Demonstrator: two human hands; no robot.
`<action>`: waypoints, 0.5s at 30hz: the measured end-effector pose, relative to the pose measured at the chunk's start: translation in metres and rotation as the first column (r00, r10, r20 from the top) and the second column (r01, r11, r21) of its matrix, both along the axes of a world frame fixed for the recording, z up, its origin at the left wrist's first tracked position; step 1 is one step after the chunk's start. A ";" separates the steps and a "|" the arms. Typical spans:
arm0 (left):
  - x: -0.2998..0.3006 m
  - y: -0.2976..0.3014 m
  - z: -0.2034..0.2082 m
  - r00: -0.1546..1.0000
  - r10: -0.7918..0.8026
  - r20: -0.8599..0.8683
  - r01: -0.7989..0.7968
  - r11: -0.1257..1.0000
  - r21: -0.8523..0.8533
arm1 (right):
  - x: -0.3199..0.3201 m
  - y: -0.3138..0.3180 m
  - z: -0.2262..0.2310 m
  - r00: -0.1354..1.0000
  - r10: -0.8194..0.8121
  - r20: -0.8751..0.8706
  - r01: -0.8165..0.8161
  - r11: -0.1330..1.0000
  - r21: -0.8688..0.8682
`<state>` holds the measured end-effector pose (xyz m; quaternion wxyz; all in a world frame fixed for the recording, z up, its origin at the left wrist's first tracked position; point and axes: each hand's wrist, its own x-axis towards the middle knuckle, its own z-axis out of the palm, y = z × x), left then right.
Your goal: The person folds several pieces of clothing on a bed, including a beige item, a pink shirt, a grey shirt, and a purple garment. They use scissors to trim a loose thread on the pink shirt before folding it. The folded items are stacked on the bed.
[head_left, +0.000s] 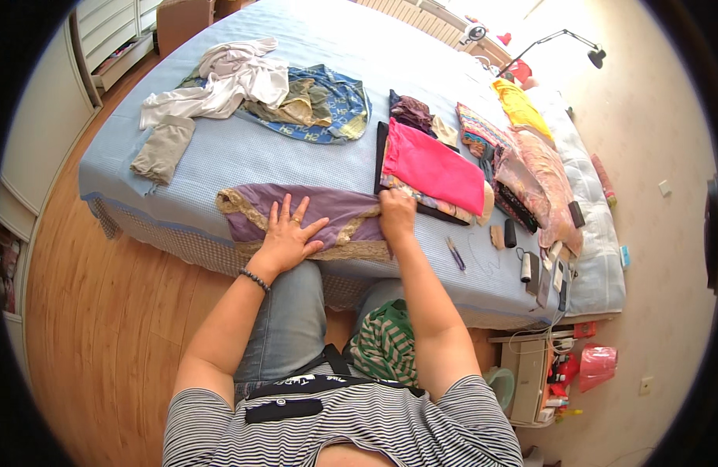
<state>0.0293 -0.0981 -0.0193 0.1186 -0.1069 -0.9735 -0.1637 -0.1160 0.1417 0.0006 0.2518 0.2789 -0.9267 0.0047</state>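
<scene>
A purple garment with tan lace trim (254,204) lies stretched along the near edge of the bed. Flat on it, with fingers spread, rests my left hand (289,233); a dark beaded bracelet circles that wrist. My right hand (397,212) is closed on the garment's right end. Just beyond the right hand is a stack of folded clothes, topped by a bright pink piece (435,167). A green and white striped cloth (384,342) sits on my lap.
The bed (312,23) carries a loose white garment (234,82), a blue patterned cloth (347,105) and a folded grey garment (164,149) at left. Folded clothes (542,171), a pen (456,255) and several small devices (534,274) lie at right. A bedside cabinet (522,373) stands lower right.
</scene>
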 end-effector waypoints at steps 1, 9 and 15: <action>0.001 0.000 0.002 1.000 -0.002 0.009 0.002 1.000 0.007 | 0.001 0.012 -0.001 0.998 -0.060 0.023 0.060 0.998 0.008; -0.004 -0.022 0.031 0.988 0.133 -0.080 -0.128 0.989 0.070 | 0.031 -0.020 0.033 0.998 0.031 0.053 -0.016 0.965 -0.260; -0.002 -0.091 0.014 0.891 0.453 -0.002 -0.452 0.889 -0.070 | 0.096 -0.094 0.011 0.891 0.281 0.355 -0.251 0.959 -0.130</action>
